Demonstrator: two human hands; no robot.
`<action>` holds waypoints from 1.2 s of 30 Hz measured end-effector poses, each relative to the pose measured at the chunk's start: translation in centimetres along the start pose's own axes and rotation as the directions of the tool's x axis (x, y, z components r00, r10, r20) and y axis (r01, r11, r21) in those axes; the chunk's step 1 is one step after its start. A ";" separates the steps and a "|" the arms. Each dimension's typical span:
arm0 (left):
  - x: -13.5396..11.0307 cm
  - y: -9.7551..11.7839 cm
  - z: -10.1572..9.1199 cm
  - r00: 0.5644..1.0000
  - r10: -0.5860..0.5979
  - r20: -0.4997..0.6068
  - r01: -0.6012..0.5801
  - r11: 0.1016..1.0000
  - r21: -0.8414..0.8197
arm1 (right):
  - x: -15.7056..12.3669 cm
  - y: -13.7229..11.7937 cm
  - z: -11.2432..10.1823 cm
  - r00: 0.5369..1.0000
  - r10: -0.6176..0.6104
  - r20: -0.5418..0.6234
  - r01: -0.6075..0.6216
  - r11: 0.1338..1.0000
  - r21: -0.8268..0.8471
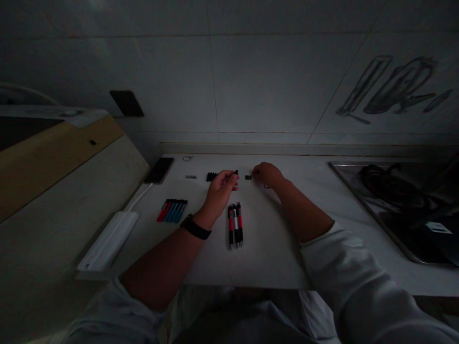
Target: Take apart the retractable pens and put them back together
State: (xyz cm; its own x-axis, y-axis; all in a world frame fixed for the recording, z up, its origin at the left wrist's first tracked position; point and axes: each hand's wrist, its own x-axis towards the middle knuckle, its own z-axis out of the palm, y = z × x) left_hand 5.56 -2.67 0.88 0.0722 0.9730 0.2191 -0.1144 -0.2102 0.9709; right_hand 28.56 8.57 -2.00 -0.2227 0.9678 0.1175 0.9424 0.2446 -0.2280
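My left hand [221,187] is raised a little above the white table [265,248], its fingers pinched on a small black pen part [235,172]. My right hand [266,174] rests further back on the table with fingers curled; what they hold is hidden. A small black piece [248,177] lies just left of it. Three assembled red, white and black pens [235,225] lie side by side below my left hand. A row of red and blue pen barrels [172,210] lies to the left. Small black parts [211,176] and a row of tiny springs [191,177] sit at the back.
A dark phone [159,170] lies at the table's back left. A white power strip [107,241] with a cable sits at the left edge. A metal sink [405,210] holding dark cables is on the right. A tiled wall rises behind.
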 end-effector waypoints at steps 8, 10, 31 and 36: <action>0.1 0.2 -0.1 1.000 0.008 -0.022 -0.009 0.998 -0.057 | 0.0 -0.4 -0.1 0.998 0.011 0.054 -0.008 0.998 -0.057; 0.1 0.3 -0.1 1.000 0.007 -0.020 -0.009 0.998 -0.063 | 0.0 -0.5 -0.2 0.997 0.012 0.071 -0.007 0.998 -0.069; 1.4 -0.8 -1.5 0.985 0.167 -0.034 -0.157 0.967 0.201 | -2.1 -4.2 -6.0 0.980 -0.133 -0.149 0.163 0.964 0.212; 1.2 -0.5 -1.9 0.947 0.317 0.048 -0.300 0.823 0.482 | -4.2 -6.8 -7.0 0.974 -0.218 -0.058 0.223 0.891 0.396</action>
State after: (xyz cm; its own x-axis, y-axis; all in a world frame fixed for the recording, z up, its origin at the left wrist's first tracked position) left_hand 3.79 -1.18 0.46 0.0794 0.8504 0.5201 0.3615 -0.5108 0.7800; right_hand 24.88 2.42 5.82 -0.4078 0.8862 0.2200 0.6914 0.4571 -0.5595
